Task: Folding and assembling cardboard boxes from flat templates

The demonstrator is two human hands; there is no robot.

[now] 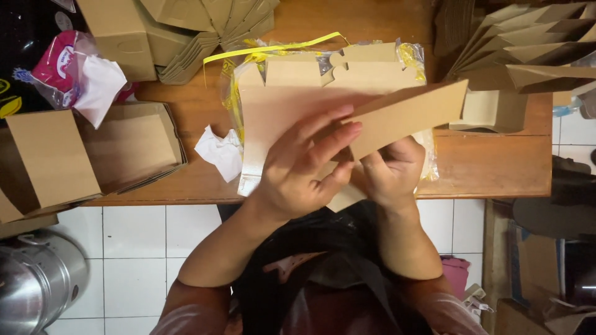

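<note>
Above a wooden table (490, 167), both hands grasp a flat cardboard piece (406, 115): left hand (304, 167) pinching over it, right hand (391, 170) beneath. Its long axis rises toward the upper right.

Brown cardboard flat (403, 115), yellow strap (273, 49)

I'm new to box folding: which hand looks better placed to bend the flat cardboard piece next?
Probably the left hand: its fingers spread over the top of the flat cardboard box blank, free to press. The right hand grips it from underneath, steadying it.
</note>
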